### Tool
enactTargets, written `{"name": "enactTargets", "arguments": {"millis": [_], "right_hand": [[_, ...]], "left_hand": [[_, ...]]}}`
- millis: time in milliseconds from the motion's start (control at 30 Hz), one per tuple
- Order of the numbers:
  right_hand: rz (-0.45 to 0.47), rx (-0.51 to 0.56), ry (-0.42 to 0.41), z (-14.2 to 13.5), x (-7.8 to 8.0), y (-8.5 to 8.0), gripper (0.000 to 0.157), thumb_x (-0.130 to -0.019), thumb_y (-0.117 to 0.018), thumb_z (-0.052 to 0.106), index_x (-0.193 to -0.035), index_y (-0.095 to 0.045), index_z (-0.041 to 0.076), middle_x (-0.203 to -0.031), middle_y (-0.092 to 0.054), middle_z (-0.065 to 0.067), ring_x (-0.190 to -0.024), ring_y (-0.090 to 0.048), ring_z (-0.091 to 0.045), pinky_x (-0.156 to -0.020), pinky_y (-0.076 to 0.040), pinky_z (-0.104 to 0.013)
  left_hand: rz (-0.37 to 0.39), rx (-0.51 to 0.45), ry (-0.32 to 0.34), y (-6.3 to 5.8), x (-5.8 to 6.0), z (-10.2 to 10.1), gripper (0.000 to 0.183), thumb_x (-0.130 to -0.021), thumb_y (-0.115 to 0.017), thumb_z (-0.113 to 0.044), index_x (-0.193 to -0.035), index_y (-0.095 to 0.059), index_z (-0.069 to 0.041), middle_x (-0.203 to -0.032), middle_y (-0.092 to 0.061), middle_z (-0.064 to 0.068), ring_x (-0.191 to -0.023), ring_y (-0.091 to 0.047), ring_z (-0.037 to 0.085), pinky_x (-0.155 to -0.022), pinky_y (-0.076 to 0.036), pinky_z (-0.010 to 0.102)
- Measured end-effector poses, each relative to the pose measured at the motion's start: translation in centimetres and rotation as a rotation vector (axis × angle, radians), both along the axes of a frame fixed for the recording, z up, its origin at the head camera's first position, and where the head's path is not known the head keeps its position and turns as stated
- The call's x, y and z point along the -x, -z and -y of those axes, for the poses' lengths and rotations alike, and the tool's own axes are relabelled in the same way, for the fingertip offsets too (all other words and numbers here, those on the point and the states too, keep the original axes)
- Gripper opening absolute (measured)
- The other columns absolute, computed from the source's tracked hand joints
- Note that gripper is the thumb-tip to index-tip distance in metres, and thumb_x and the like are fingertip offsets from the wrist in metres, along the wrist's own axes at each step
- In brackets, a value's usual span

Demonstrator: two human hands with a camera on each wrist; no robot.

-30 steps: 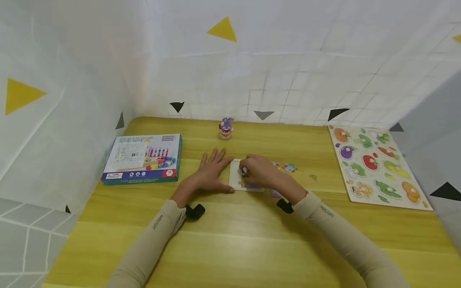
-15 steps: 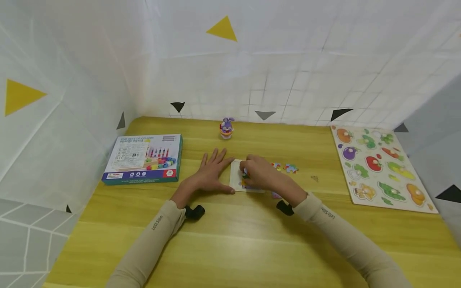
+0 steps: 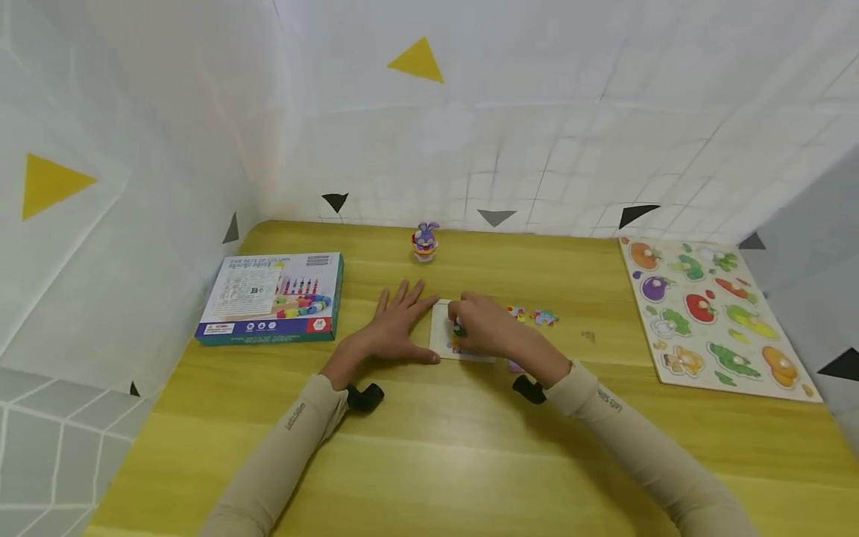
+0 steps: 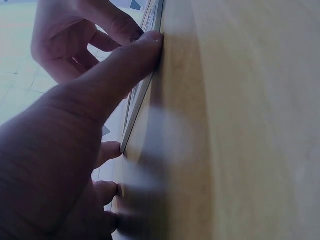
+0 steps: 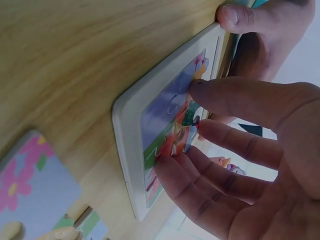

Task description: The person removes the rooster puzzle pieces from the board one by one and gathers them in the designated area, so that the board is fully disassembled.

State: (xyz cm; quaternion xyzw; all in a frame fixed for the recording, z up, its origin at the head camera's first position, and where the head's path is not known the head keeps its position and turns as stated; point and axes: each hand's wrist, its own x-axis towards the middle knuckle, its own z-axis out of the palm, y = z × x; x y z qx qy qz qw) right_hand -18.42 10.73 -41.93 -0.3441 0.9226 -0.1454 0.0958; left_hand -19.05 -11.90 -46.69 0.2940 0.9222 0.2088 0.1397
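Note:
My left hand (image 3: 392, 328) lies spread on the table, its thumb and index finger at the left edge of a small pale puzzle tray (image 3: 440, 324). In the left wrist view its thumb (image 4: 150, 45) touches the tray's side. My right hand (image 3: 486, 324) is curled over the tray. In the right wrist view it pinches a colourful jigsaw piece (image 5: 190, 117) between thumb and fingers, low over the picture. Purple and green joined pieces (image 5: 165, 105) lie inside the tray's raised rim (image 5: 125, 130). The right hand hides much of the tray in the head view.
Loose jigsaw pieces (image 3: 545, 318) lie right of the tray, some partly under the right forearm. A boxed bead set (image 3: 268, 298) is at the left and a purple rabbit figurine (image 3: 425, 242) at the back. A vegetable peg board (image 3: 678, 291) lies at the right.
The right hand's fingers shift slightly over the tray with the jigsaw piece. The left hand keeps its place, and the whole head view drifts a little.

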Motion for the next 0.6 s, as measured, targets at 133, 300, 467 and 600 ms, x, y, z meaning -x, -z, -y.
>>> {"name": "enactTargets", "arguments": {"millis": [133, 300, 467, 600], "right_hand": [[0.000, 0.015, -0.003, -0.17, -0.10, -0.04, 0.031, -0.079, -0.085, 0.014, -0.103, -0.070, 0.003, -0.091, -0.058, -0.006, -0.076, -0.052, -0.018, -0.066, -0.048, -0.032], [-0.013, 0.027, -0.001, -0.29, -0.04, -0.01, 0.032, -0.078, -0.086, 0.013, -0.104, -0.070, 0.002, -0.092, -0.059, -0.007, -0.076, -0.052, -0.018, -0.066, -0.048, -0.032], [-0.013, 0.030, 0.007, -0.25, 0.00, 0.01, 0.036, -0.078, -0.086, 0.014, -0.106, -0.068, 0.001, -0.092, -0.057, -0.007, -0.076, -0.053, -0.017, -0.067, -0.048, -0.031], [-0.021, 0.036, 0.021, -0.17, -0.20, -0.07, 0.037, -0.078, -0.086, 0.013, -0.106, -0.067, 0.000, -0.092, -0.056, -0.007, -0.075, -0.053, -0.018, -0.066, -0.049, -0.031]], "left_hand": [[-0.003, -0.003, 0.001, 0.03, -0.08, -0.01, 0.112, -0.075, -0.073, -0.072, -0.161, -0.022, -0.023, -0.168, 0.002, 0.010, -0.151, 0.012, 0.036, -0.114, 0.011, 0.062], [-0.018, -0.003, 0.006, 0.08, -0.04, -0.08, 0.112, -0.075, -0.072, -0.072, -0.162, -0.022, -0.023, -0.168, 0.001, 0.011, -0.151, 0.011, 0.036, -0.114, 0.011, 0.061], [-0.010, 0.006, 0.001, 0.00, 0.01, -0.11, 0.112, -0.075, -0.072, -0.073, -0.162, -0.021, -0.024, -0.168, 0.002, 0.010, -0.151, 0.013, 0.035, -0.114, 0.012, 0.061], [-0.012, 0.005, -0.001, -0.06, 0.10, -0.09, 0.111, -0.075, -0.073, -0.072, -0.162, -0.021, -0.024, -0.168, 0.002, 0.009, -0.151, 0.012, 0.035, -0.114, 0.012, 0.061]]}}
